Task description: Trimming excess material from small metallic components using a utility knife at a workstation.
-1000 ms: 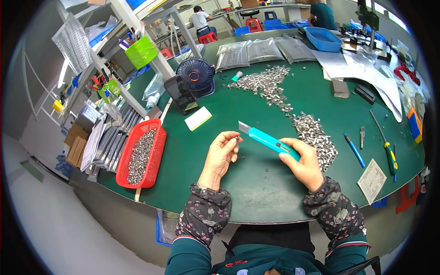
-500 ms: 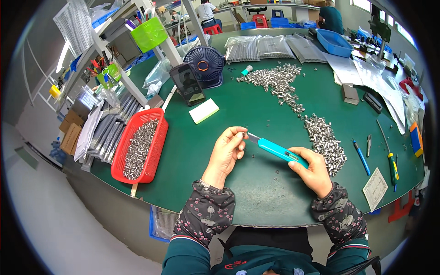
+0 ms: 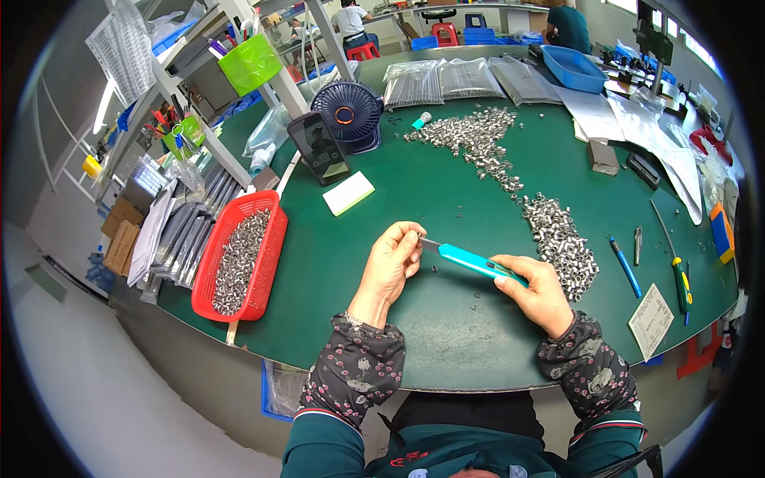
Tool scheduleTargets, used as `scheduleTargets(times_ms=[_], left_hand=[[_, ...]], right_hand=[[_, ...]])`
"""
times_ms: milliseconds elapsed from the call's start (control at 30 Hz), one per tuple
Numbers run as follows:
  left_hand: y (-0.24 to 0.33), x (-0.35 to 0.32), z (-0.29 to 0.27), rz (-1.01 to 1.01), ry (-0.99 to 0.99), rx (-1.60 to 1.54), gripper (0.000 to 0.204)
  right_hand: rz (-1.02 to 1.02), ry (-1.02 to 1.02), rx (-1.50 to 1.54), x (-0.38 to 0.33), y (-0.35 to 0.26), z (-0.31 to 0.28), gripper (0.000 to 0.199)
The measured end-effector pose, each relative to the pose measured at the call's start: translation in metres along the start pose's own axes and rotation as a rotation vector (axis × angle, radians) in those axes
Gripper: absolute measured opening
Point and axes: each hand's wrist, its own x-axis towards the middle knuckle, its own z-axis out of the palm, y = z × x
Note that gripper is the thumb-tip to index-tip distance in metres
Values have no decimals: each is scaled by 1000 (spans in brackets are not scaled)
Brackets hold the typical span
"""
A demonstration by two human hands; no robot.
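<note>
Right now I see my right hand (image 3: 538,291) wrapped shut around the teal knife (image 3: 476,262) at frame centre, its long axis slanting up-left toward my left hand (image 3: 392,263). The blade tip meets that hand's fingers (image 3: 412,236), pinched closed on a small metal piece too tiny to make out. Both hover above the green worktop (image 3: 446,191), loose metal sleeves (image 3: 562,239) lying right of them.

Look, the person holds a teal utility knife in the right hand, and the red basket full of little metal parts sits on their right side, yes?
Not quite. The red basket of little metal parts sits on the person's left side, near the table's left edge, as the head view shows. The rest holds: the right hand grips the teal utility knife, its blade tip meeting the left hand.
</note>
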Motion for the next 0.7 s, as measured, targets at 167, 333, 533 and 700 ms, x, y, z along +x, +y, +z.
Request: scheduleTargets(times_ms=[167,333,533,700], left_hand=[[-1,0,-2,-29,35,42,14],[-1,-1,-3,-29,34,63,14],[0,-1,-3,-29,39,146,16],[2,-2,-2,-29,55,202,16]], right_hand=[[-5,32,-171,-1,-8,0,27],[-69,90,-278,-2,-10,0,27],[-152,137,-373,-3,-10,1,27],[-199,158,-468,-3,-11,1,28]])
